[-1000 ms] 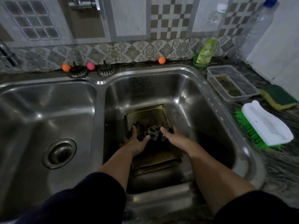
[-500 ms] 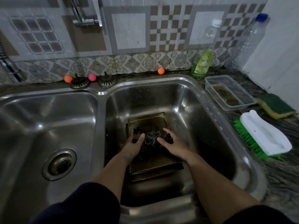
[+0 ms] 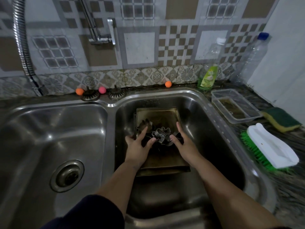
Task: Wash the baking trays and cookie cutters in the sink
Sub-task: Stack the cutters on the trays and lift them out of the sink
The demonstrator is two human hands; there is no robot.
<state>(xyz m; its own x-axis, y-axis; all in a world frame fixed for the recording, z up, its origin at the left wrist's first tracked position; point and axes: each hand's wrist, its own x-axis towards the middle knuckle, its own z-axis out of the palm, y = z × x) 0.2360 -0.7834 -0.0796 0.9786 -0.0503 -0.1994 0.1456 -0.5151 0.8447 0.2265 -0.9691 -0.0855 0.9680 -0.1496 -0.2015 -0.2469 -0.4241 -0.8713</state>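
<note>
Cookie cutters (image 3: 162, 135) heaped on stacked baking trays (image 3: 157, 115) in right sink basin (image 3: 206, 129), flanked by left hand (image 3: 137, 148) and right hand (image 3: 184, 144), fingers spread, nothing gripped

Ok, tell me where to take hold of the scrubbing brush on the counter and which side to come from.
Grip the scrubbing brush by its white moulded back, coming down from above with the right hand. It lies on the counter right of the sink, white back facing up and green bristles showing along its sink-side edge, so the back is the bare, graspable part. Fingers would likely wrap across its narrower width.
</note>
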